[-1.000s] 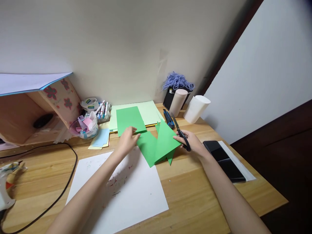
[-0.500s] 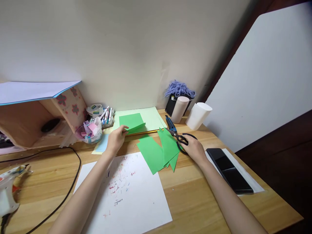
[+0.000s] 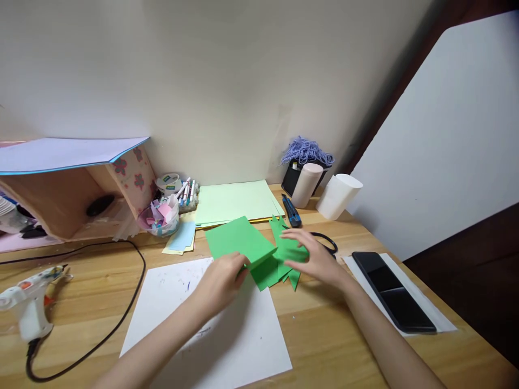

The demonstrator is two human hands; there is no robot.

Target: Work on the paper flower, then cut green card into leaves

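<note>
My left hand [image 3: 222, 281] pinches the near edge of a green paper sheet [image 3: 237, 239] and holds it lifted over the desk. My right hand [image 3: 314, 258] hovers with fingers stretched out over the green cut paper pieces [image 3: 286, 258] beside it, holding nothing. Black scissors [image 3: 326, 241] lie on the desk just behind my right hand, mostly hidden by it. A large white sheet [image 3: 227, 329] with coloured marks lies under my left forearm.
Pale green paper stack [image 3: 235, 201] at the back. Blue utility knife [image 3: 291, 210], white cup [image 3: 338, 195], beige tube [image 3: 306, 185], phone [image 3: 393, 290] on the right. Marker cup [image 3: 184, 192], scrap bowl [image 3: 160, 218], glue gun [image 3: 26, 305] with black cable [image 3: 121, 310] on the left.
My left hand has pulled the green sheet off the paper stack toward me. My right hand has let go of the scissors, which now lie on the desk, and has opened over the cut pieces.
</note>
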